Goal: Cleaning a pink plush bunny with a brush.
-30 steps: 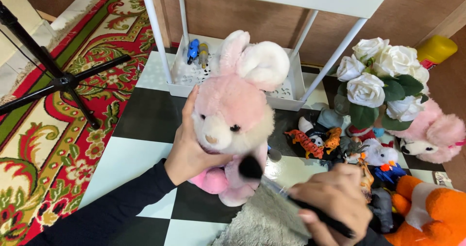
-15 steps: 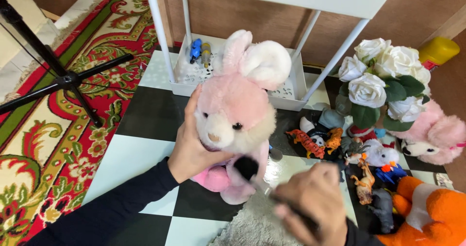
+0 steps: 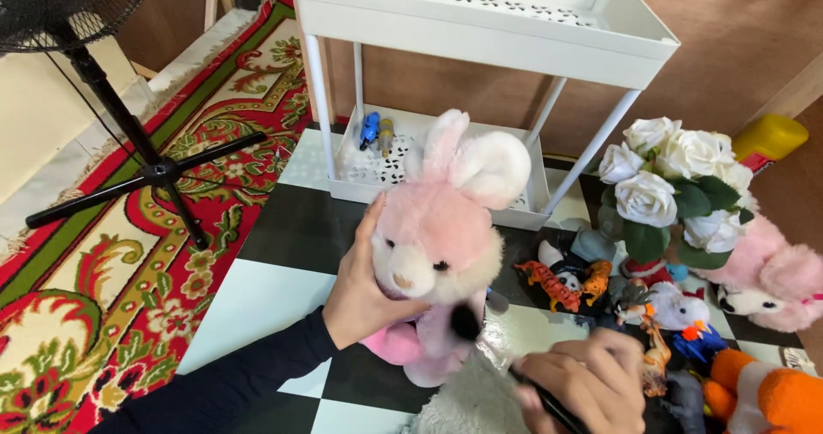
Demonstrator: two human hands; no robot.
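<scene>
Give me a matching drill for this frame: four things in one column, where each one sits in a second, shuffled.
Things:
1. pink plush rabbit
2. black brush
3. white roses
4. small blue toy

Places:
A. in the bottom tray of the white shelf cart
B. gripped by the right hand, tip at the rabbit's chest
C. right of the cart, above the small animal figures
D. held upright by the left hand, over the checkered floor

Pairs: 1-D, 2-B, 3-C, 4-A
</scene>
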